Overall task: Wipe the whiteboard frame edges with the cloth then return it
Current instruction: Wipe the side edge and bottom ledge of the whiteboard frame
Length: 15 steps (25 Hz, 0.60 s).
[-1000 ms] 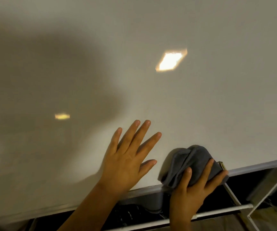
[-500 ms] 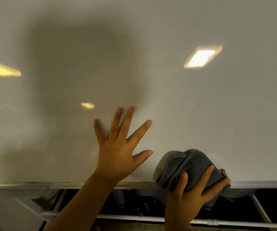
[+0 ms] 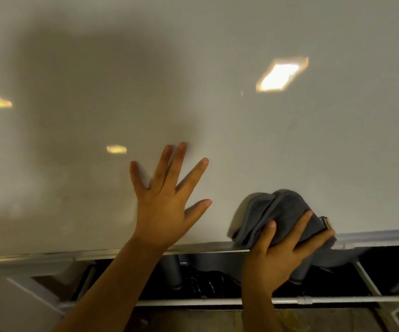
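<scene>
Since a moment ago the frame edge [image 3: 217,248] has levelled out in view, and the left hand [image 3: 164,212] is spread flat against the whiteboard [image 3: 289,152] while the right hand [image 3: 282,250] grips the bunched grey cloth [image 3: 272,212] against the board's lower edge.

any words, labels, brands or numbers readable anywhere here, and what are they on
None can be read.
whiteboard: blank, only light reflections and a shadow, no writing.
cloth: plain grey; a small tag sticks out at its edge, too small and blurred to read.
frame and the bars under it: no label visible.
</scene>
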Each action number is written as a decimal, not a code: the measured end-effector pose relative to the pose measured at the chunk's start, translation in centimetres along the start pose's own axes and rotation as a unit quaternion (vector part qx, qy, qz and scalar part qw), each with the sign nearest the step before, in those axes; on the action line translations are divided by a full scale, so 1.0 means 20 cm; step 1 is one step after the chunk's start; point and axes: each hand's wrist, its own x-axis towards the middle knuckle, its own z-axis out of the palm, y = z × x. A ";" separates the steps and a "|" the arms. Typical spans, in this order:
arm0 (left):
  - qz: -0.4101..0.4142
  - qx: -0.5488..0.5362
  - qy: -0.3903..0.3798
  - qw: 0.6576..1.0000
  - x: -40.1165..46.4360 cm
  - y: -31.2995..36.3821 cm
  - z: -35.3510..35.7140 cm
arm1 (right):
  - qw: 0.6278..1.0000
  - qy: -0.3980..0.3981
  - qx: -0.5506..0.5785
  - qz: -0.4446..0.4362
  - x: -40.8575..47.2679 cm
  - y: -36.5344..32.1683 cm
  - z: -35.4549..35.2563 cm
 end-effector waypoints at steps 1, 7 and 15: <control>0.005 0.001 0.001 1.000 0.00 -0.01 0.00 | 1.000 0.006 -0.002 0.002 -0.01 0.00 0.01; 0.026 0.001 0.012 1.000 -0.02 -0.05 0.03 | 1.000 -0.005 0.008 0.011 -0.18 -0.10 0.10; 0.050 0.023 -0.004 0.998 -0.20 -0.35 0.07 | 0.999 -0.042 0.004 0.006 -0.50 -0.26 0.25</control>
